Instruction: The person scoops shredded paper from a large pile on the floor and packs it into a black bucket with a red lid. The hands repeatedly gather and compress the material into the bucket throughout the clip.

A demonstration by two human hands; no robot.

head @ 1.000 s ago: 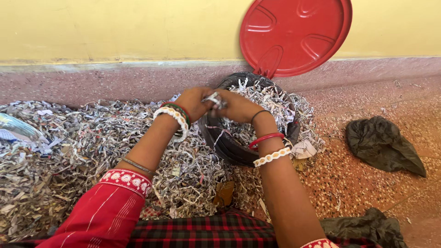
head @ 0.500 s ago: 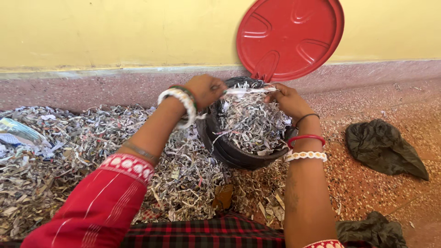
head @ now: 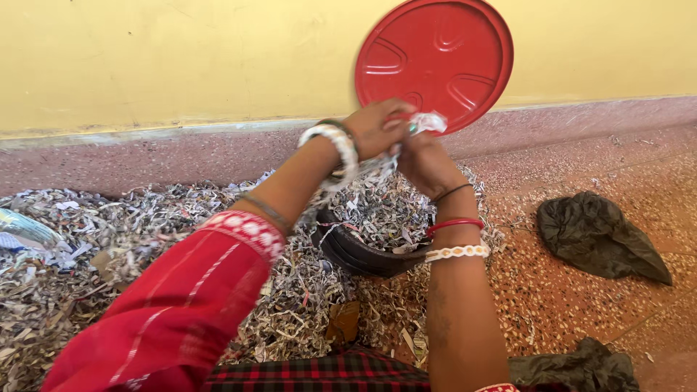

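A: Head view, step? 
B: Judging by it, bunching paper strips (head: pixel 425 122) above the black bag (head: pixel 363 250). Left hand (head: pixel 374 129) and right hand (head: pixel 425 161) both pinched shut on them, touching. 
A: Next? 
B: Probably needs a firm hold. Forearms raised, wrists meeting over the bag.

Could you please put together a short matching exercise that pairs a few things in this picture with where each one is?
Things:
1. red round lid
2. black bowl
3. dark crumpled bag
4. left hand

Places:
A. on the bare floor at the right
B. raised above the bowl, meeting the right hand on a bit of shredded paper
C. leaning against the yellow wall
D. among shredded paper, filled with it

Pairs: 1-C, 2-D, 3-A, 4-B
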